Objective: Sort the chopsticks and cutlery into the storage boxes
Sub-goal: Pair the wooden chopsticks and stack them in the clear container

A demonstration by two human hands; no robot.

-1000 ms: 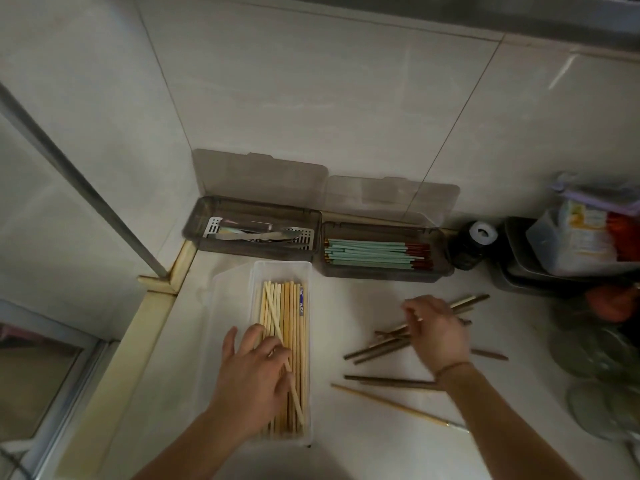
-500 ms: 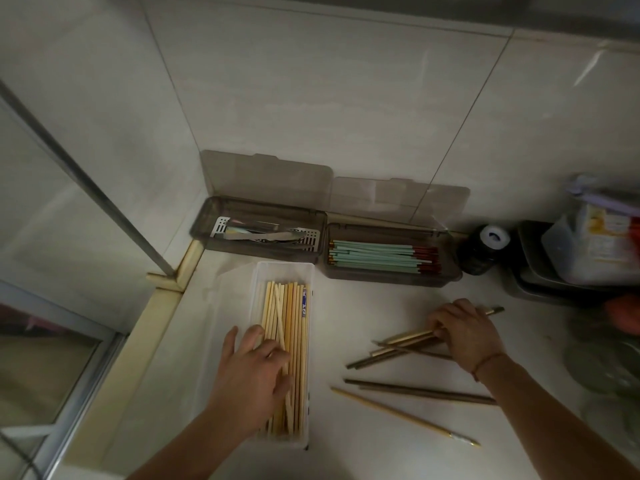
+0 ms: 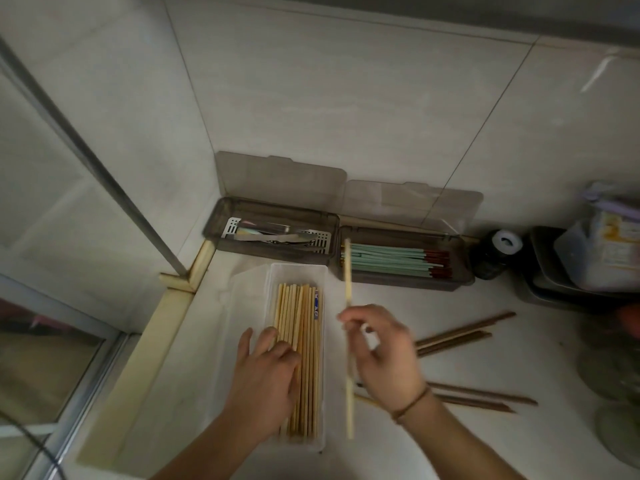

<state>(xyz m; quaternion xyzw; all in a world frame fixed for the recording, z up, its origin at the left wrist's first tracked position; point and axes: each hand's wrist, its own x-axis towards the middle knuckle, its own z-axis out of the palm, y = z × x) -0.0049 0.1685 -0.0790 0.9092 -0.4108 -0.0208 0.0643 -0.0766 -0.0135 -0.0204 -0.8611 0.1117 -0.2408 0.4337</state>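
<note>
- Pinching a single pale chopstick (image 3: 348, 341) near its middle, the right hand (image 3: 384, 358) holds it lengthwise just right of the clear box (image 3: 323, 341), its fingers curled round the stick — its far tip reaches over the left end of the grey box on the right.
- Inside the clear box lies a bundle of pale bamboo chopsticks (image 3: 303, 341), all running near to far.
- The left hand (image 3: 265, 375) rests flat on that bundle, fingers straight and close together.
- Dark brown chopsticks (image 3: 464, 336) lie loose on the tabletop (image 3: 450, 445) to the right — two pairs, one nearer than the other.
- Against the far wall stand two grey lidded boxes, lids up: the left one (image 3: 273, 209) holds metal cutlery (image 3: 277, 237), the right one (image 3: 460, 271) green chopsticks with red ends (image 3: 391, 259).
- A small dark jar (image 3: 491, 254) stands just right of them.
</note>
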